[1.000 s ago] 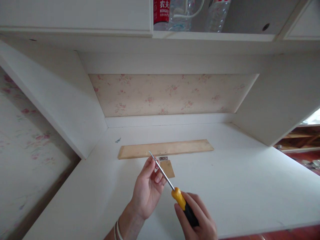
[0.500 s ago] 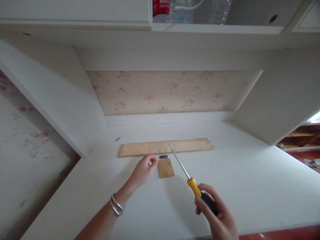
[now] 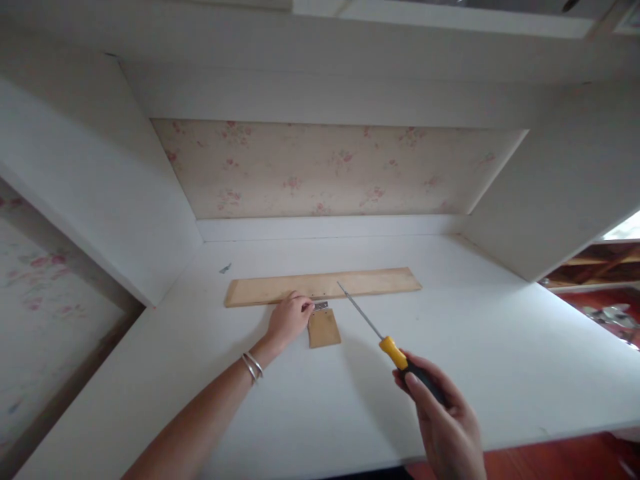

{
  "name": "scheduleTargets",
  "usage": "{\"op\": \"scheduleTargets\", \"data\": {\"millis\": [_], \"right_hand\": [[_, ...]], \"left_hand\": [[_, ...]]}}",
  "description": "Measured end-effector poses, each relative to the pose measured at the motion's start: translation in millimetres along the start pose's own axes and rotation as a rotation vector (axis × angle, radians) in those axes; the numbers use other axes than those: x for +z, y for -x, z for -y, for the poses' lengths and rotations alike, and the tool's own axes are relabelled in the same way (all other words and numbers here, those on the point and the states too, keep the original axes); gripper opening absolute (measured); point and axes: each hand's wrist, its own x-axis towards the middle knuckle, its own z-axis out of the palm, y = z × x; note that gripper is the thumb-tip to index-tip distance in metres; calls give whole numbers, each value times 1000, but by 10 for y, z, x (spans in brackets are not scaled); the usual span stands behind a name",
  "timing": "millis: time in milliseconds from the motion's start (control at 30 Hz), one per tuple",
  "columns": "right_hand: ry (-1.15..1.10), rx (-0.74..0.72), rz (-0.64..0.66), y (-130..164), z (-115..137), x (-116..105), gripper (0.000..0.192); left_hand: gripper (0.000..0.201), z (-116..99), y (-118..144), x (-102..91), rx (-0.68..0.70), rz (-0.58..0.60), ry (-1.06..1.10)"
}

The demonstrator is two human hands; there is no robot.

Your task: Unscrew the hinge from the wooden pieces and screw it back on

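Note:
My left hand point(image 3: 290, 320) pinches the left end of a small metal hinge point(image 3: 321, 305) between thumb and fingers. The hinge sits slightly tilted in the gap between a long wooden board point(image 3: 265, 290) and a small, nearly square wood piece point(image 3: 325, 329). Small dark holes show along the facing edges of both wooden parts. Wrapped around the black part of a yellow-and-black screwdriver point(image 3: 393, 352) is my right hand point(image 3: 445, 407). The screwdriver's metal shaft points up and left, and its tip appears over the board in this view; whether it touches cannot be told.
All this lies on a white desktop point(image 3: 280, 427) with white side panels. Near the board's left end are small grey metal bits point(image 3: 225, 268), probably screws. An overhead shelf point(image 3: 320, 47) hangs above, and floral wallpaper point(image 3: 340, 170) covers the back. Reddish floor shows at lower right.
My left hand has moved onto the hinge and taken its left end, tilting it a little. The screwdriver stays in my right hand. The camera view has tipped downward.

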Motion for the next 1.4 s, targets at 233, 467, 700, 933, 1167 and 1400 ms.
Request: {"op": "scheduleTargets", "data": {"millis": [233, 467, 700, 933, 1167, 1400], "right_hand": [[-196, -162, -99, -194, 240, 123, 29], [-166, -500, -153, -564, 651, 435, 19], [226, -570, -75, -882, 769, 815, 26], [427, -614, -13, -1037, 715, 1061, 28], [488, -649, 28, -1027, 820, 1143, 31], [529, -636, 102, -1074, 895, 1241, 29]], "left_hand": [[22, 41, -68, 33, 39, -19, 33], [27, 50, -186, 28, 52, -99, 69], [30, 126, -331, 88, -49, -101, 127], [30, 102, -293, 102, -78, -158, 94], [28, 72, -279, 119, -116, -180, 23], [28, 42, -275, 109, -152, -158, -21]]}}
